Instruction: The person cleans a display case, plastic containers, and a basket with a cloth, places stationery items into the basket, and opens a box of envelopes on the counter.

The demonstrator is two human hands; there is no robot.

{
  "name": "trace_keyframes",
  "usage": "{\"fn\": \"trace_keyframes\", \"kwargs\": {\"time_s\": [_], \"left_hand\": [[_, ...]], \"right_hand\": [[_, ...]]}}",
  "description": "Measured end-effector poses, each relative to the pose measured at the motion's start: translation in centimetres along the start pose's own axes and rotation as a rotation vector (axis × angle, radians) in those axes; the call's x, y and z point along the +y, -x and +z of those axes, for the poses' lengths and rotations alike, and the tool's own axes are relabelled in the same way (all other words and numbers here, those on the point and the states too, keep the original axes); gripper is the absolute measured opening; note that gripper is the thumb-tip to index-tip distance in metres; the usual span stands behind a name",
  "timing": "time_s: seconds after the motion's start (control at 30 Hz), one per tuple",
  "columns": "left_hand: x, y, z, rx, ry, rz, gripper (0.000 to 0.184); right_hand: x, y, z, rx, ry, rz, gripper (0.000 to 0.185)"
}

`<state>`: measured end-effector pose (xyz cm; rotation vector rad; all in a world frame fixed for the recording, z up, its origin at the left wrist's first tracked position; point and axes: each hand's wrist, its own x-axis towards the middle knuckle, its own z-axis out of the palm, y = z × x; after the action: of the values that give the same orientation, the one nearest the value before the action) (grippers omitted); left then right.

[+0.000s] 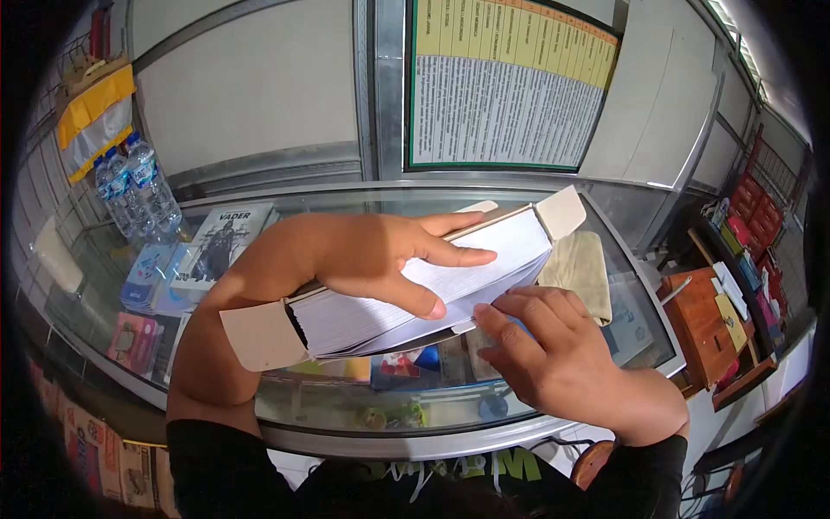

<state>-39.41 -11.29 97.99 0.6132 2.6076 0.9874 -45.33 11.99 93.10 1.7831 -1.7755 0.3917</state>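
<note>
An open cardboard box (259,336), its end flaps folded out, is tilted above the glass counter and packed with white envelopes (363,322). My left hand (389,259) reaches across the top. Its thumb and index finger lie on the envelopes while the other fingers go over the box's far edge, partly hidden. At the near side, my right hand (549,350) is closed, with thumb and index finger pinching at the edge of the nearest envelopes. Its remaining fingers are curled.
The glass display counter (484,445) holds books and small goods. On its left stand water bottles (145,177), a book with a dark figure (220,246) and blue packs (156,277). A folded beige cloth (577,277) lies right. A wooden cabinet (700,324) is beyond.
</note>
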Motion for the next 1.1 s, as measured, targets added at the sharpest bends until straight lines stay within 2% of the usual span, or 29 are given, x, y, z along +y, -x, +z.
{"fn": "trace_keyframes", "kwargs": {"time_s": [0.13,0.23,0.4,0.77,1.1], "left_hand": [[0.5,-0.1,-0.7,0.006,-0.081,0.038,0.061],[0.6,-0.1,-0.4,-0.022,-0.045,-0.001,0.061],[0.7,0.0,-0.2,-0.008,-0.095,-0.014,0.062],[0.1,-0.2,-0.4,-0.028,-0.027,0.043,0.064],[0.0,-0.4,-0.3,-0.039,-0.030,0.013,0.063]], "right_hand": [[0.3,-0.3,-0.3,-0.015,-0.025,0.004,0.048],[0.4,0.0,-0.1,-0.128,-0.043,-0.044,0.050],[-0.1,-0.2,-0.4,-0.054,-0.053,-0.011,0.055],[0.0,0.1,0.0,-0.072,0.014,-0.061,0.063],[-0.1,-0.1,-0.5,-0.082,-0.079,0.029,0.046]]}}
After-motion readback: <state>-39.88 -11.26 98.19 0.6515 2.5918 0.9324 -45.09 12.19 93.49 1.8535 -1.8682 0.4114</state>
